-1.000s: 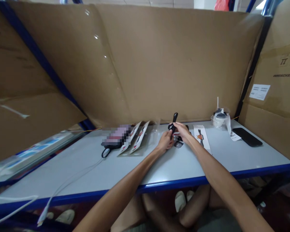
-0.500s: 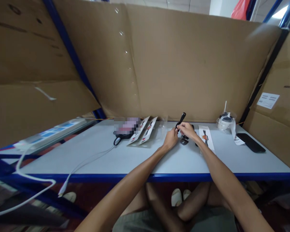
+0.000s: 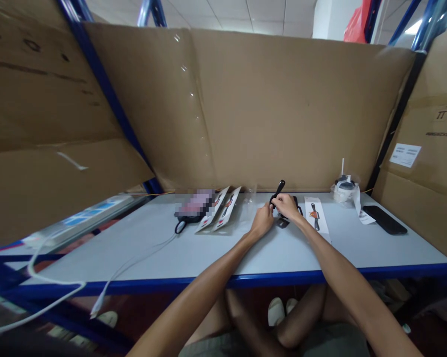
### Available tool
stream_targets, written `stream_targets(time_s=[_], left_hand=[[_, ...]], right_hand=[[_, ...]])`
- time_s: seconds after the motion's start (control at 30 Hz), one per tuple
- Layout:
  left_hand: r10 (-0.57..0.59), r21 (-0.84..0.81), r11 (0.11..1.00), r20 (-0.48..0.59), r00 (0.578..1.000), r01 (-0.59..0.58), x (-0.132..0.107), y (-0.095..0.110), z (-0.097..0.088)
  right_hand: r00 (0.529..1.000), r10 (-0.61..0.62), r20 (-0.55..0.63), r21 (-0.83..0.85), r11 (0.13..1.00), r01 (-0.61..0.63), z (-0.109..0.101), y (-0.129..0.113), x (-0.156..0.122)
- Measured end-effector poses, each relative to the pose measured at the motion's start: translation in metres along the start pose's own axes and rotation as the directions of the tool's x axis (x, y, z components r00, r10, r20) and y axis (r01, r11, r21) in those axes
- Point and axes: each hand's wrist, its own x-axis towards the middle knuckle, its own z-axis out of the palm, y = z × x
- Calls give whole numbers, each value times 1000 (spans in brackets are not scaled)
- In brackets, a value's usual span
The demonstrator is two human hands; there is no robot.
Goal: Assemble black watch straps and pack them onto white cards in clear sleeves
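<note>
A slim, dark black-handled tool (image 3: 279,189) points up and away above the tabletop, its upper end rounded. My left hand (image 3: 263,220) is closed around its lower part. The fingers of my right hand (image 3: 286,206) pinch at the same spot, meeting the left fingertips, so the tool's lower end is hidden. Under and beside the right hand lie more black pieces (image 3: 283,223), too small and covered to identify. Right of that hand rests a white printed card (image 3: 314,215) picturing a black-handled tool and something orange.
Two similar packaged cards (image 3: 226,209) lean left of my hands, by a blurred pinkish device (image 3: 195,206) with a cable. On the right are a black phone (image 3: 385,219) and a plastic-wrapped white and dark item (image 3: 345,190). Cardboard walls (image 3: 283,109) enclose the table (image 3: 141,248).
The view has tilted up slightly, showing more ceiling. Both hands stay together on the black-handled tool, with only a small shift of the fingers.
</note>
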Motion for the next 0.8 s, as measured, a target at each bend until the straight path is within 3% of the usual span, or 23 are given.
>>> stream_targets(time_s=[0.43,0.63,0.8], left_hand=[[-3,5,1000,-2,1000,3,0,-2,2],[-17,-51,999,-1,1000,17,1,-1,2],[-62,-70,996,13,998,63,4,0,-1]], right_hand=[[999,-27,22,-61,998,29,-4,-2,0],[996,-86,21,-223,971,88,-7,-1,0],[975,-213,70,-385,896,223,-12,-2,-4]])
